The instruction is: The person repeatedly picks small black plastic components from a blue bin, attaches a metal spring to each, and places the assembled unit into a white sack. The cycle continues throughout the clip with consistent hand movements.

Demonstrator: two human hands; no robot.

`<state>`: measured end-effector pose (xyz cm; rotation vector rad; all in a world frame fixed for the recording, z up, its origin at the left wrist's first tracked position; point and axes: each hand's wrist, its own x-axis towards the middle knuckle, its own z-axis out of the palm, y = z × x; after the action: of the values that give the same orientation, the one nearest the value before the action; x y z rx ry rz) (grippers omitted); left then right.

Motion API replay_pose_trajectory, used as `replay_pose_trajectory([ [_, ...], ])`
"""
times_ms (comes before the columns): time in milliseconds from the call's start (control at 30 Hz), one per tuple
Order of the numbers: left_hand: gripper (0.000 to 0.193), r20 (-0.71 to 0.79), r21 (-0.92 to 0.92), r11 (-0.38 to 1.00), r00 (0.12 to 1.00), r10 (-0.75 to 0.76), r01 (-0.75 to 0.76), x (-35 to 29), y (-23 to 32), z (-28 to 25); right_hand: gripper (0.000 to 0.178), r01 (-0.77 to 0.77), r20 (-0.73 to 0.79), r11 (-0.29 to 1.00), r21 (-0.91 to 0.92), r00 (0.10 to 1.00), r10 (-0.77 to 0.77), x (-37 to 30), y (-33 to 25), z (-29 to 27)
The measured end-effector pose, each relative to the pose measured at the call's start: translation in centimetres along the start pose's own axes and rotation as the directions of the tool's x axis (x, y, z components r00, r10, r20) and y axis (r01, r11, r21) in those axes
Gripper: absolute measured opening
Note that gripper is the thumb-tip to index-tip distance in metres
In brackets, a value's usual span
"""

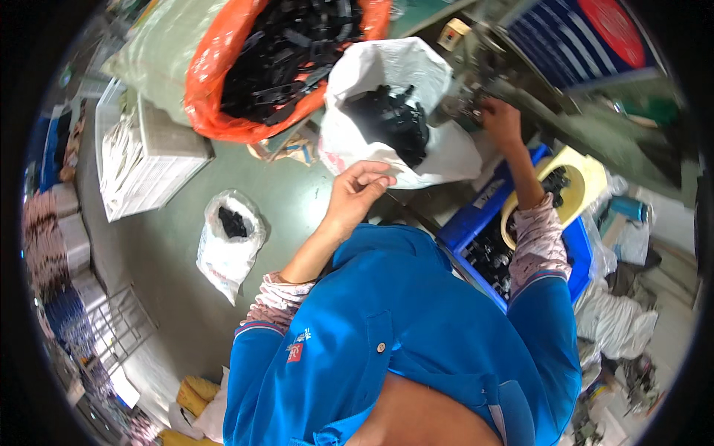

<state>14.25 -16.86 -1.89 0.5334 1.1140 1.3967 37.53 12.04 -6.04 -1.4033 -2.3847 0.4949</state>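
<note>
My left hand (357,195) is at the near rim of an open white woven bag (454,160), its thumb and fingers drawn together. Whether they pinch the rim or a small piece, I cannot tell. Small black plastic parts (390,123) lie inside the bag. Farther right, my right hand (503,125) reaches to a metal machine fixture (470,100), fingers bent closed against it; anything in them is hidden. Under my right forearm is a cut-open yellow container (584,175) with black parts in it, resting over a blue bin (476,223) of more black parts.
An orange-lined sack (204,89) full of black parts stands at the far left. A small white bag (223,260) sits on the floor (286,204), near a white crate (175,149). A blue panel (573,41) rises at the far right. Clear plastic bags (617,320) crowd the right side.
</note>
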Motion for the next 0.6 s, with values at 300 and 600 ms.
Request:
replay_pose_trajectory([
  [300, 0.020, -0.242, 0.276, 0.954, 0.952, 0.190, -0.121, 1.8, 1.8, -10.0, 0.029, 0.126, 0.099, 0.873, -0.472, 0.991, -0.089, 3.9, 12.1, 6.8],
  [600, 0.042, 0.215, 0.960, -0.258, 0.868, 0.447, -0.105, 12.4, 8.0, -21.9, 0.027, -0.100, -0.031, 0.995, -0.020, 0.995, 0.099, 1.6, 8.4, 2.1],
])
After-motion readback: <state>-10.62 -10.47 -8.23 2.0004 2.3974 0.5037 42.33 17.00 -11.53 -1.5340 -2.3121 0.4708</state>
